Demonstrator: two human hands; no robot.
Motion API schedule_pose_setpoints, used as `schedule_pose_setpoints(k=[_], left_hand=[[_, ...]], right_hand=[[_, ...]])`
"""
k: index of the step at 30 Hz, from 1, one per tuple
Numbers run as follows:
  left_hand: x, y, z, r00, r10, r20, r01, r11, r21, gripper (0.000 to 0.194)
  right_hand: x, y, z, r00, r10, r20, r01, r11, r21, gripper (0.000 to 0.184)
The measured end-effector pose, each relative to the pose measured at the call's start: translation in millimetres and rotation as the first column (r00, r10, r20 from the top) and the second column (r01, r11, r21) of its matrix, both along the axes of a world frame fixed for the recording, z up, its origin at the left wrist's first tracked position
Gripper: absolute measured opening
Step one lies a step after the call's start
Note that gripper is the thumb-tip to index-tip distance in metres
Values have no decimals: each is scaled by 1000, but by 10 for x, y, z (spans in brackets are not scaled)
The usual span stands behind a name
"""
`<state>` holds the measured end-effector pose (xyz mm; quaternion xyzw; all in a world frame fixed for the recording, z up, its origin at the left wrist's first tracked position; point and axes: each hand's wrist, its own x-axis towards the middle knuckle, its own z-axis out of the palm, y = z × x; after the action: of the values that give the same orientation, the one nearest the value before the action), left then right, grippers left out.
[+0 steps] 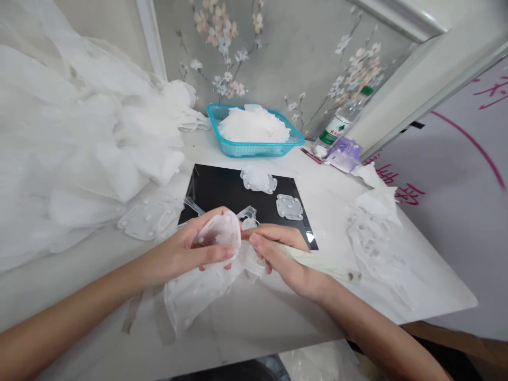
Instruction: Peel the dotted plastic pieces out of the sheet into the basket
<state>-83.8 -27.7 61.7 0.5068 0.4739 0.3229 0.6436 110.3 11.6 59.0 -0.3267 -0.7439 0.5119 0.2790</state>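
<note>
Blue plastic basket (256,150) at the back of the table (254,328), against the flowered wall. White soft pieces (254,124) heaped in it, top of the heap above the rim. Clear bottle (335,127) leans to its right: green cap on, green and white label, can't tell how full. Purple packet (349,148) just beside the bottle; contents not visible. Slim red tool (311,156) lies between basket and packet.

Left hand (186,248): fingers and thumb closed around a curled translucent white piece (224,233), bent into a cup shape, held in front of the black board (218,185). Right hand (291,270): fingers bunched together at the piece's right side, a pale stick (337,271) in the grip, its end out to the right.

On the board: a small stack (257,180) at the back, one flat dotted piece (289,207) to its right, apart. Dotted white sheet (194,301) below the hands. Big white heap (79,132) on the left, crumpled cutouts (373,238) on the right.
</note>
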Motion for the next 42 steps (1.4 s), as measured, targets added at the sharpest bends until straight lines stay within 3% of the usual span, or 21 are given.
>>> schedule_pose_setpoints(k=[8, 15, 21, 25, 30, 36, 42], left_hand=[[116, -91, 100, 983, 183, -2, -182, 979, 97, 34], [31, -15, -32, 975, 177, -133, -150, 969, 195, 19], [74, -59, -37, 943, 299, -144, -262, 937, 232, 23], [117, -106, -113, 926, 374, -54, -357, 913, 199, 19], [171, -128, -217, 897, 435, 83, -439, 897, 48, 15], [167, -64, -163, 925, 343, 165, -335, 939, -76, 19], [132, -26, -138, 929, 326, 175, -314, 945, -95, 19]], right_hand=[[-21, -3, -18, 991, 119, -65, -104, 974, 202, 10], [-19, -5, -19, 998, 60, 12, -61, 965, 254, 14], [-13, -43, -68, 998, -45, -35, 53, 959, 277, 15], [-31, -108, -89, 988, -138, -74, 151, 963, 224, 15], [-58, -165, -124, 962, -239, -128, 258, 952, 163, 18], [-46, -67, -175, 935, -327, -138, 349, 917, 191, 18], [22, 34, -123, 896, -390, -212, 437, 856, 276, 27]])
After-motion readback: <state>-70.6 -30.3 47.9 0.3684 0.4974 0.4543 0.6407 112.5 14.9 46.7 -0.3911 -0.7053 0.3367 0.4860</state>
